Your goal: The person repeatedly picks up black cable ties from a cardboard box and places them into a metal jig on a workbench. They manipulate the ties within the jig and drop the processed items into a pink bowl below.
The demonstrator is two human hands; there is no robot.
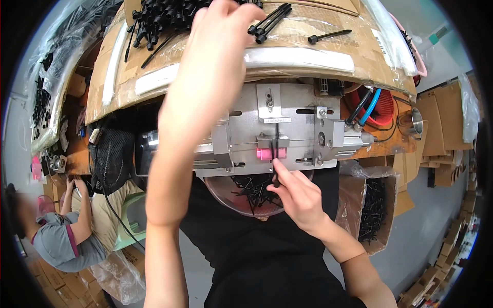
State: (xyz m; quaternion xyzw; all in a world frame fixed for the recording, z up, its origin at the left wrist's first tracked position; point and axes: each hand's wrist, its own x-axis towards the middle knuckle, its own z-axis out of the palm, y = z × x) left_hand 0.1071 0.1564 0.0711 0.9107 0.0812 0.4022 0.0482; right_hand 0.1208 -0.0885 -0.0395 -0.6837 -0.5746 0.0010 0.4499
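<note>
My right hand (300, 199) pinches a slim black plastic rod with a thicker end (276, 181). The rod's shaft points away from me, across a pink block (264, 154) on the metal fixture (248, 105). Farther off, my left hand (226, 23) is stretched over the cardboard, at the edge of a heap of similar black rods (167, 15). Its fingers are smeared by motion, so I cannot make out whether they hold anything. Beneath the fixture's near edge, a clear bowl (218, 197) contains many black rods.
Metal cylinders flank the fixture, the right one (336, 138) near blue and black hoses (371, 107). A red basket (385, 110) and a metal cup (412, 123) stand at right. Below them, a lined carton (352, 205) holds black rods. Another person (69, 231) sits at left.
</note>
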